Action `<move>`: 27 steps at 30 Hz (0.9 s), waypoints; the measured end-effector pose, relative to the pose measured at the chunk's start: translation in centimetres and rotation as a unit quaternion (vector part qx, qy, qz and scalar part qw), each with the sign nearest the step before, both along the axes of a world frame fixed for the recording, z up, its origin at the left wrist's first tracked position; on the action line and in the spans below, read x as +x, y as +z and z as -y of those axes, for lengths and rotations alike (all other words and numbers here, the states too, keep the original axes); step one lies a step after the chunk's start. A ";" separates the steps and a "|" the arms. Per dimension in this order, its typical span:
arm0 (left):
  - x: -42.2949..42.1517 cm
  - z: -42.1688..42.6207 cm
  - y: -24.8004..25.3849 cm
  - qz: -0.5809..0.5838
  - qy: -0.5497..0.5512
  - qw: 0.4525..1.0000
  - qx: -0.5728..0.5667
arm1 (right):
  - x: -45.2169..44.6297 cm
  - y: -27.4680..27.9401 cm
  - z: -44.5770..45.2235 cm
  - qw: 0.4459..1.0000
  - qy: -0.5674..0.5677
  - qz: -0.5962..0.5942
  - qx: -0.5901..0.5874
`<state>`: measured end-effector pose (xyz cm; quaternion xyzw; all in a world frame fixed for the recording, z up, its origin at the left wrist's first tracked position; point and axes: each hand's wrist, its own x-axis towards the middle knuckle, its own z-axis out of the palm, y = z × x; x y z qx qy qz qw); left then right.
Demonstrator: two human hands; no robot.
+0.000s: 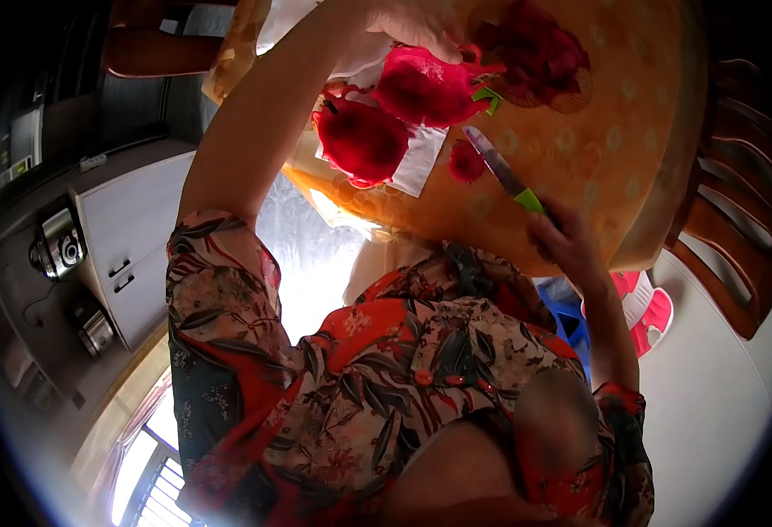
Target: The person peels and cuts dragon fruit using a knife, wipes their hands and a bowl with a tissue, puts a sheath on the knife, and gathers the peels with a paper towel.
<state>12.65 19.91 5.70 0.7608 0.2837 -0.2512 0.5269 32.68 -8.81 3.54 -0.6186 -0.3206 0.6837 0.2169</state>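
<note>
My left hand is at the top, its fingers curled over the upper edge of a red dragon fruit. Another dragon fruit sits beside it, partly on white paper. In my right hand is the green handle of a knife, its stained blade pointing up and left. A small round red piece lies just left of the blade. Close to the upper fruit is a small bright green object that I cannot identify.
Dark red pieces are heaped at the table's top right. The table has an orange patterned cloth. Wooden chairs line the right side, with a pink and white item below. White cabinets stand left.
</note>
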 end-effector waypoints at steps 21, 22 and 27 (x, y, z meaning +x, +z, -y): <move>-7.0 4.2 -1.2 0.221 0.377 0.898 -0.055 | -3.6 2.8 -2.9 0.997 -0.021 -0.021 0.072; -7.6 5.4 -1.6 0.269 0.444 0.853 -0.060 | -4.0 3.2 -3.3 0.997 -0.025 -0.018 0.073; -9.0 10.4 -0.7 0.416 0.542 0.727 -0.073 | -5.6 3.5 -4.5 0.998 -0.001 -0.017 0.064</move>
